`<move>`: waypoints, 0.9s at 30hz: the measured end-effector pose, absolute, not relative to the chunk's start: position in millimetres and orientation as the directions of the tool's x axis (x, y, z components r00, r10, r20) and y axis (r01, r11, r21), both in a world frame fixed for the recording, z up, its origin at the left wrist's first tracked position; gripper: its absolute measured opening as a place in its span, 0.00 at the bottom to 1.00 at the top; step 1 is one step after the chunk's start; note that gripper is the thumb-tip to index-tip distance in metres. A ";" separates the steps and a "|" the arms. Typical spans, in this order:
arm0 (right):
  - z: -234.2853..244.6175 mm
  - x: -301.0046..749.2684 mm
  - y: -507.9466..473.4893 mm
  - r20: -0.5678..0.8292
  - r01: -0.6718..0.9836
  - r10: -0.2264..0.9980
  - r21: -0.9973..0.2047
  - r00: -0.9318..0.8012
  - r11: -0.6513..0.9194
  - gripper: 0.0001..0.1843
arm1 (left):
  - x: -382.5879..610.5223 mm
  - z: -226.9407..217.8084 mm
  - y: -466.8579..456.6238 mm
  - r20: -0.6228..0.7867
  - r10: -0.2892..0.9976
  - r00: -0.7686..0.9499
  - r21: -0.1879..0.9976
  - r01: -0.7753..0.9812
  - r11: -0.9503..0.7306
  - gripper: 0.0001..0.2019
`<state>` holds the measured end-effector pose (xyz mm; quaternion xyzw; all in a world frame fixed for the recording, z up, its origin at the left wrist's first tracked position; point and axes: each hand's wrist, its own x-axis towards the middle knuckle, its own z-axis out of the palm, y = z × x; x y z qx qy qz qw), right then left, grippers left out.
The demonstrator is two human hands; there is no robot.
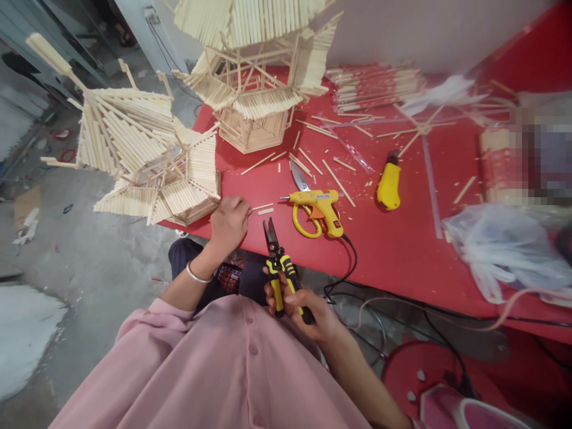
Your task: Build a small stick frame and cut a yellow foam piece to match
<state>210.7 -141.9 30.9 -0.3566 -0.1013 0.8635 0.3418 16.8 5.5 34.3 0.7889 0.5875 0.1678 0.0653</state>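
My right hand (313, 310) is wrapped round the yellow-and-black handles of a pair of snips (279, 259), held below the table's front edge. Their narrow dark blades point up at the table, slightly apart. My left hand (230, 223) rests at the table edge with bent fingers close together. A short thin wooden stick (263, 207) meets its fingertips; whether they pinch anything is hidden. Another cut piece (265, 211) lies just below that stick. Beside my left hand stands a roofed model of wooden sticks (174, 199).
A yellow glue gun (319, 205) lies over a pair of scissors (298, 176), its cord hanging off the red table (384, 253). Farther back are a larger stick pagoda (254, 128), a yellow utility knife (389, 185), loose sticks and bundled sticks (375, 86). A plastic bag (504, 244) lies right.
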 end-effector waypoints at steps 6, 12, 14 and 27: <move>25.2 201.2 -144.5 -0.528 -0.326 0.771 -0.703 -0.357 -0.632 0.20 | 16.0 41.8 -0.8 0.278 0.947 0.159 0.488 0.826 -0.281 0.09; 40.2 194.7 -141.2 -0.362 -0.147 0.893 -0.901 -0.267 -0.409 0.34 | 17.8 58.1 -17.5 0.193 0.977 0.094 0.710 0.673 -0.205 0.06; 42.5 194.6 -141.2 -0.321 -0.031 0.912 -0.940 -0.254 -0.340 0.41 | 18.2 62.9 -21.3 0.175 0.981 0.082 0.742 0.644 -0.186 0.06; 60.4 196.6 -141.9 -0.223 0.460 0.968 -0.876 -0.117 -0.146 0.46 | 16.2 92.0 -49.9 0.251 0.953 0.168 0.847 0.439 -0.301 0.05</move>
